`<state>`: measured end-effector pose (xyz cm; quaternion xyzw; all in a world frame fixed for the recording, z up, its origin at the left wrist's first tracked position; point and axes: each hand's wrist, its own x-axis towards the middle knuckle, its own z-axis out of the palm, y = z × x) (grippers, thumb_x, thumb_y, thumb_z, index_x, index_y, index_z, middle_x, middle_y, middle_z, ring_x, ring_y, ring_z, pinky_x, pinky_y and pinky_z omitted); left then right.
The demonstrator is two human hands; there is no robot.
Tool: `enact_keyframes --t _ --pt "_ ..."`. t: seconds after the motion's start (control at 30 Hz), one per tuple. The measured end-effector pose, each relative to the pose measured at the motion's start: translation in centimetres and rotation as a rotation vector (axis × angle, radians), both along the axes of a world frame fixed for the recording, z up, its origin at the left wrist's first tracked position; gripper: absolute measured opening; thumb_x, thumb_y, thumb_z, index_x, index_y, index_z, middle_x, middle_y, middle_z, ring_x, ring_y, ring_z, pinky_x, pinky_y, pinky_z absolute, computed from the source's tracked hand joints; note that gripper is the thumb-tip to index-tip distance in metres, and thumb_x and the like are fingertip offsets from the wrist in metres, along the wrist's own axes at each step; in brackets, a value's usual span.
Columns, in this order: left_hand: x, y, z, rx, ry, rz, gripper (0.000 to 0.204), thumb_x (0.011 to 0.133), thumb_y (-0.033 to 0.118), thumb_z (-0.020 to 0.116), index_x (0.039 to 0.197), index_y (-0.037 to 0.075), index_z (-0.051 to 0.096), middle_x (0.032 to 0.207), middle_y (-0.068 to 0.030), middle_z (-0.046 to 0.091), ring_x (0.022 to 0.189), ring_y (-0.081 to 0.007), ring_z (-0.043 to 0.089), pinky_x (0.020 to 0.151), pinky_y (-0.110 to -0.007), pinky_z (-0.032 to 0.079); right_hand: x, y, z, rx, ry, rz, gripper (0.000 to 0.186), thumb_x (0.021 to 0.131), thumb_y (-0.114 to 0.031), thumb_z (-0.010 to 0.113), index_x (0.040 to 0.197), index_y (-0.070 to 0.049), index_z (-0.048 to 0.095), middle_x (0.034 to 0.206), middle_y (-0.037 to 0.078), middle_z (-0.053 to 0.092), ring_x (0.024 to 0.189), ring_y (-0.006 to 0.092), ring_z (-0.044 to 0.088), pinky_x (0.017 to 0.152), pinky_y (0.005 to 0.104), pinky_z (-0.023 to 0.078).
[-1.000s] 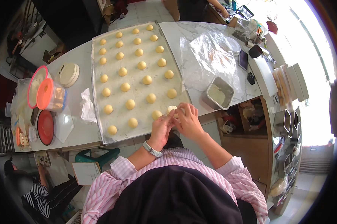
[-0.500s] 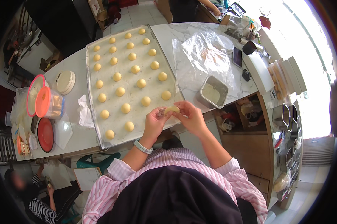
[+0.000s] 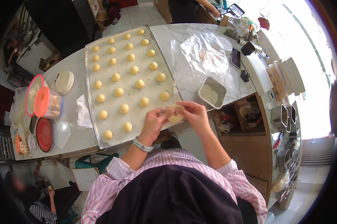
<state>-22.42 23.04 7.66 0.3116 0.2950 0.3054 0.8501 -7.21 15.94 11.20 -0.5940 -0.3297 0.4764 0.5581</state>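
While both hands (image 3: 152,124) (image 3: 195,115) grip | flattened dough (image 3: 175,118) | between them

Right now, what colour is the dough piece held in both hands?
The dough piece is pale yellow; the head view shows it best.

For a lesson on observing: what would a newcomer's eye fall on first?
Probably the tray of yellow balls, left of centre. Next, the dough between the left hand and right hand, by the tray's nearer right corner. The red dish and orange lid stand out far left.
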Motion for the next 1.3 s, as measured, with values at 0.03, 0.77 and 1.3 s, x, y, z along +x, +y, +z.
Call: enact_keyframes --t 0.03,0.77,1.3 --pt "0.1 0.0 0.1 0.011 0.024 -0.022 0.022 0.083 0.012 0.068 0.100 -0.003 0.064 0.091 -0.0069 0.067 0.082 -0.0115 0.063 0.075 -0.023 0.051 -0.2 -0.1 -0.3 0.003 -0.037 0.028 0.027 0.082 -0.004 0.065 0.107 0.005 0.062 0.091 0.009 0.067 0.083 0.0099 0.063 0.072 0.0219 0.050" --pt "0.1 0.7 -0.4 -0.001 0.052 -0.094 0.025 0.083 0.018 0.068 0.094 -0.004 0.064 0.090 -0.0091 0.066 0.081 -0.0152 0.064 0.076 -0.030 0.054 0.8 0.1 -0.7 -0.023 0.029 0.150 0.031 0.083 -0.008 0.067 0.110 0.005 0.061 0.091 0.008 0.067 0.081 0.0089 0.061 0.073 0.0219 0.049" --pt "0.0 1.2 -0.9 0.007 0.177 -0.117 0.026 0.084 0.021 0.068 0.092 -0.003 0.064 0.087 -0.0087 0.066 0.078 -0.0141 0.064 0.072 -0.028 0.055 1.2 0.2 -0.9 -0.103 0.029 0.139 0.034 0.082 -0.007 0.066 0.114 0.005 0.058 0.091 0.009 0.067 0.083 0.0107 0.062 0.075 0.0229 0.049"
